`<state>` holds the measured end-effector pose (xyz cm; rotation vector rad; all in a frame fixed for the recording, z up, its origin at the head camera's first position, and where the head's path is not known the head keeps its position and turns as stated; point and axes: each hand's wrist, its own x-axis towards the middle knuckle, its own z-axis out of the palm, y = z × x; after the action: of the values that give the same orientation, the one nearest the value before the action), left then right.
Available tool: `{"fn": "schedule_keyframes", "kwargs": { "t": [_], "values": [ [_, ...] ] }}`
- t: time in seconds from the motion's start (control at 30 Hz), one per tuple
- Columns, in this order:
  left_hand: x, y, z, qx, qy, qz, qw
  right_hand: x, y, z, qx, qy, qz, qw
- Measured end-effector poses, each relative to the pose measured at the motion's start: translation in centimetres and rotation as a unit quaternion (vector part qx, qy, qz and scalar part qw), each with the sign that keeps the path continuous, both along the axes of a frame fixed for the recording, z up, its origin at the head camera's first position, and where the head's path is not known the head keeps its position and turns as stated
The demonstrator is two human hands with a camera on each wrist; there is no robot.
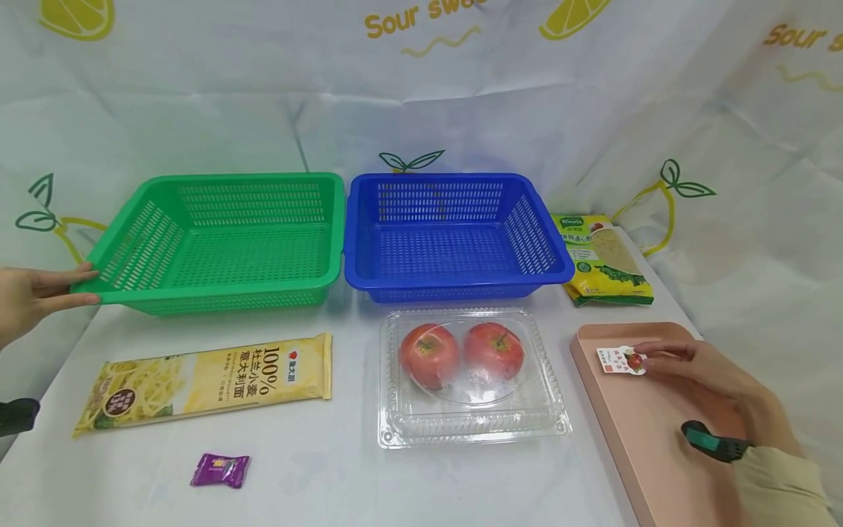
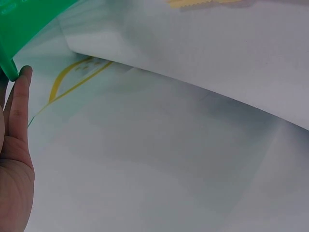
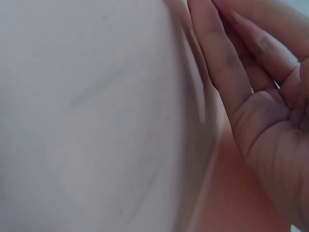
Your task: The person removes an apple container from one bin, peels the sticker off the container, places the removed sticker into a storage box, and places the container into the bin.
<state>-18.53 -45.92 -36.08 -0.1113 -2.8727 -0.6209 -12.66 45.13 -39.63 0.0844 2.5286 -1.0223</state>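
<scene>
We find the right grip narrow, its fingertips pinching the right end of a card that bears a red picture. The card is at the right of the frame, over the upper left corner of the pink tray; we cannot tell whether it touches the tray floor. At the left edge, the left grip is likewise narrow, holding the near left corner of the green basket by its rim. The blue basket stands just beside it, upper centre. Both baskets hold nothing.

We judge the step in hand to be handling the card at the tray while the green basket is steadied. In our view, the next move calls for a secure pinch on the card and enough height to clear the tray's wall.
</scene>
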Motion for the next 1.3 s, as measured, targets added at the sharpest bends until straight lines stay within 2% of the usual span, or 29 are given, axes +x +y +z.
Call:
{"fn": "schedule_keyframes", "kwargs": {
  "t": [0.07, 0.3, 0.5, 0.63, 0.77, 0.93, 1.03, 1.17, 1.27, 1.3],
  "values": [
    [-0.1, 0.0, 0.1, 0.001, 0.0, -0.002, 1.0, 0.0, -0.1, -0.1, -0.011, -0.008, -0.018, 0.9997],
    [-0.2, 0.0, -0.1, -0.005, 0.006, -0.005, 1.0, -0.3, -0.3, -0.7, -0.006, 0.077, 0.024, 0.9967],
    [0.0, -0.2, -0.3, -0.013, 0.003, 0.002, 0.9999, -0.4, -1.1, -0.5, -0.013, 0.104, 0.025, 0.9942],
    [0.1, -0.1, -0.3, -0.01, 0.002, -0.001, 0.9999, -0.4, -2.0, -0.4, -0.013, 0.158, 0.051, 0.986],
    [0.4, -0.1, -0.4, 0.001, 0.013, -0.005, 0.9999, -0.4, -2.8, -0.3, 0.026, 0.208, 0.071, 0.9751],
    [0.6, 0.0, -0.4, 0.013, 0.021, -0.012, 0.9996, -0.1, -3.0, -0.3, 0.035, 0.192, 0.052, 0.9795],
    [0.5, 0.0, -0.4, 0.021, 0.023, -0.019, 0.9994, 0.1, -2.8, -0.5, 0.022, 0.178, 0.042, 0.9829],
    [0.4, -0.1, -0.5, 0.019, 0.028, -0.015, 0.9993, 0.2, -2.1, -0.8, -0.009, 0.184, 0.046, 0.9818],
    [0.3, 0.0, -0.5, 0.016, 0.028, -0.012, 0.9994, 0.2, -1.7, -0.7, -0.011, 0.185, 0.051, 0.9813],
    [0.3, 0.0, -0.4, 0.019, 0.027, -0.015, 0.9993, 0.3, -1.6, -0.6, -0.012, 0.172, 0.044, 0.9841]
  ]
}}
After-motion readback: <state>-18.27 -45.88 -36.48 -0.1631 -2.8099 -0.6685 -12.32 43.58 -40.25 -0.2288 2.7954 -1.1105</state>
